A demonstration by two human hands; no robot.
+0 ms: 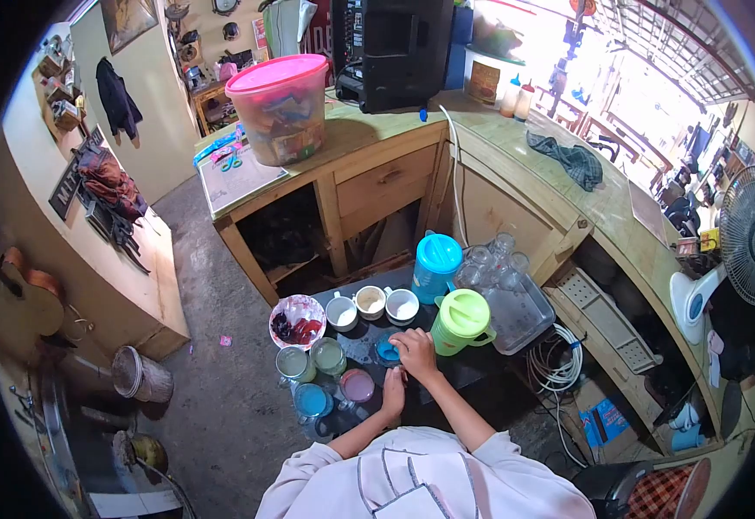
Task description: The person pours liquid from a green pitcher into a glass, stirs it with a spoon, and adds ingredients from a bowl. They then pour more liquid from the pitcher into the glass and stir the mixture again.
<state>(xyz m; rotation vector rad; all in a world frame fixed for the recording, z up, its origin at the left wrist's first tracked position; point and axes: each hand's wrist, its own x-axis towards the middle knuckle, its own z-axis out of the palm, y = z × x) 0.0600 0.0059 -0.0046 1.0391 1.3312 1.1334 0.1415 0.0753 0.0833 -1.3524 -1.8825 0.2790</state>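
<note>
My right hand (416,350) reaches over a small container of blue liquid (387,347), its fingers curled at the rim; what they pinch is hidden. Just below, my left hand (393,394) is bent upright near the same container, fingertips close to its side, mostly covered. Left of my hands stand glass mugs: one with pink liquid (358,386), one with blue liquid (313,400), and two with cloudy pale liquid (328,355). Behind them are three white cups (371,303) and a speckled bowl (298,299) holding dark red pieces. A green lidded pitcher (462,323) is right of my right hand.
A blue lidded pitcher (438,268) stands behind the green one. Upturned glasses (500,259) crowd a metal tray (520,320) at the right. Coiled white cable (559,363) lies beyond. A wooden counter (377,138) bearing a pink-lidded tub (278,112) borders the far side.
</note>
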